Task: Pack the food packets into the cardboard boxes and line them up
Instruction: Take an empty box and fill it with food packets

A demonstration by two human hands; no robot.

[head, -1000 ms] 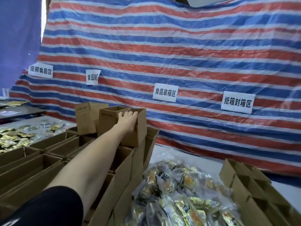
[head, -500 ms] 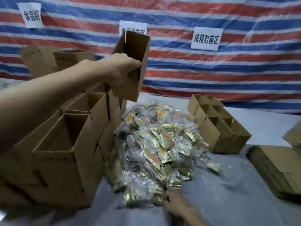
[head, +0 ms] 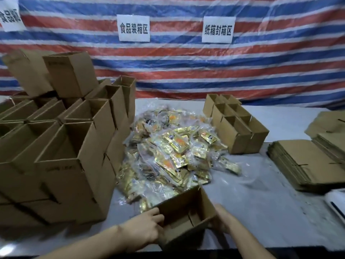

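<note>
Packing looks barely begun: the left hand (head: 147, 228) grips an empty box (head: 179, 208) with curled fingers (head: 155, 216), the right hand (head: 223, 218) touches it, its grip too blurred to tell, and the packets (head: 173, 152) lie heaped, unpacked.

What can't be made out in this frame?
Head view throughout.
Right hand: grip on the open box blurred, fingers behind its wall.
Leftmost sign: cut by the left edge.
White device: cut by the right edge.
Print on the food packets: too small, blurred.
</note>
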